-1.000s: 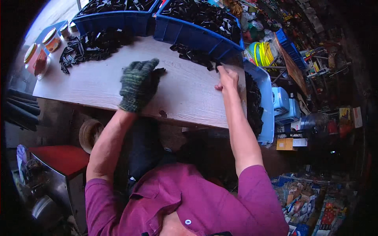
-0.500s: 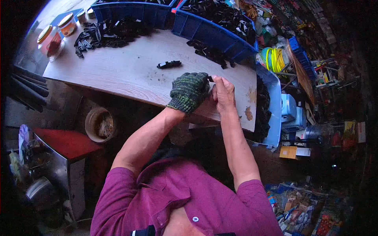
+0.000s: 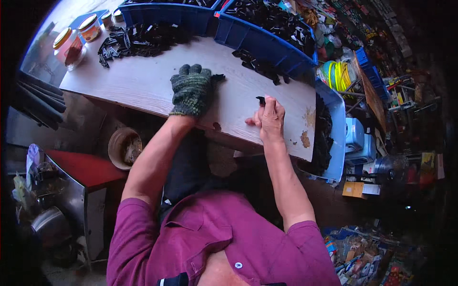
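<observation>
My left hand (image 3: 189,90), in a dark green knitted glove, is palm down on the pale table. Its fingers are a little apart and partly cover a small black piece (image 3: 219,77), whose end sticks out past the glove. Whether the fingertips touch that piece is hidden. To the right, my bare right hand (image 3: 271,119) is closed, with a small black plastic piece (image 3: 260,100) pinched at its fingertips, just above the table (image 3: 238,112).
Black pieces lie in a heap (image 3: 138,40) at the far left and a smaller pile (image 3: 260,66) at the far right. Blue crates (image 3: 267,43) of such pieces line the back. Jars (image 3: 67,45) stand left; a light blue bin (image 3: 338,128) stands right.
My hands, together before, are now apart. The left has moved left and away from me over the black piece on the table. The right keeps a small black piece at its fingertips.
</observation>
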### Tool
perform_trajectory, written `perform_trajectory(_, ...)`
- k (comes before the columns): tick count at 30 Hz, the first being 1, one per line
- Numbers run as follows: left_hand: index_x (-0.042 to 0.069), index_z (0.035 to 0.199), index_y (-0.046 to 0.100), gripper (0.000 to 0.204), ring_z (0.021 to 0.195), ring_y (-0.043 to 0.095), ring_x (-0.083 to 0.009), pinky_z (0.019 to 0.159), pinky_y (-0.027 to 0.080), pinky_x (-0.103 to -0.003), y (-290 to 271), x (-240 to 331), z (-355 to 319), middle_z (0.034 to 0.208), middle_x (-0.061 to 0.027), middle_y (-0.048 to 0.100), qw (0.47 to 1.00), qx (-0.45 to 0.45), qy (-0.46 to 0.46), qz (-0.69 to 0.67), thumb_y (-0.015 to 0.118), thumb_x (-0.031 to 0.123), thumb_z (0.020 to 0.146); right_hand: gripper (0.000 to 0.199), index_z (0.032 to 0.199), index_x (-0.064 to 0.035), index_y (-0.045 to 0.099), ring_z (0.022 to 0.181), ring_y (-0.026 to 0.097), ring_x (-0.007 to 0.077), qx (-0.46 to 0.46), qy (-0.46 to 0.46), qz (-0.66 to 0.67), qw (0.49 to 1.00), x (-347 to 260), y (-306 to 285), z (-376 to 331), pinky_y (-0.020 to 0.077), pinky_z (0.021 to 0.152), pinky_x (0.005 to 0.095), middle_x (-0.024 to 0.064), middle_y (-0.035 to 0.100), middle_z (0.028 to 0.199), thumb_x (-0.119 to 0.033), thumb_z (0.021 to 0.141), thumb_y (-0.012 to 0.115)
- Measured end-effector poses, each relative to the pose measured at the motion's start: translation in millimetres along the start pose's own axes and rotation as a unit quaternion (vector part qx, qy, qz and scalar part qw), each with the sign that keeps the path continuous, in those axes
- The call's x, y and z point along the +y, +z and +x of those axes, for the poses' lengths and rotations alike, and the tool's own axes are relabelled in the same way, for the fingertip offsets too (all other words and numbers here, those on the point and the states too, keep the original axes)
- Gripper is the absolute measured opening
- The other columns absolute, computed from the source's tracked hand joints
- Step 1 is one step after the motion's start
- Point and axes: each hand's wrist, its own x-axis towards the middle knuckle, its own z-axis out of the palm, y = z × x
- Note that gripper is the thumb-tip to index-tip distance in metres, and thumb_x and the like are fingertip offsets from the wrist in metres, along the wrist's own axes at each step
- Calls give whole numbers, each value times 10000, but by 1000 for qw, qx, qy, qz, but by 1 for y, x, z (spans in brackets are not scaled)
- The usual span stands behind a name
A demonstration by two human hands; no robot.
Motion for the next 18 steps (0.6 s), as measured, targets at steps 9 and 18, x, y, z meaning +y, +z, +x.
perform_trajectory(9, 98, 1056, 645, 197, 882, 652, -357, 735, 508, -449, 0, 39, -33, 926, -165, 678, 929, -102, 84, -345, 583, 244, 938, 311, 798, -95, 488, 397, 383, 102, 9, -41, 71, 997, 7, -6, -2, 514, 399, 338, -28, 351, 550, -346, 979, 525)
perform_trajectory(18, 50, 1141, 641, 242, 945, 668, -327, 809, 510, -382, 10, 57, -32, 1029, -177, 687, 878, -145, 10, -457, 576, 207, 968, 260, 817, -80, 504, 409, 482, 149, 50, -67, 2, 997, 8, 0, -8, 498, 377, 332, 15, 447, 567, -279, 984, 497)
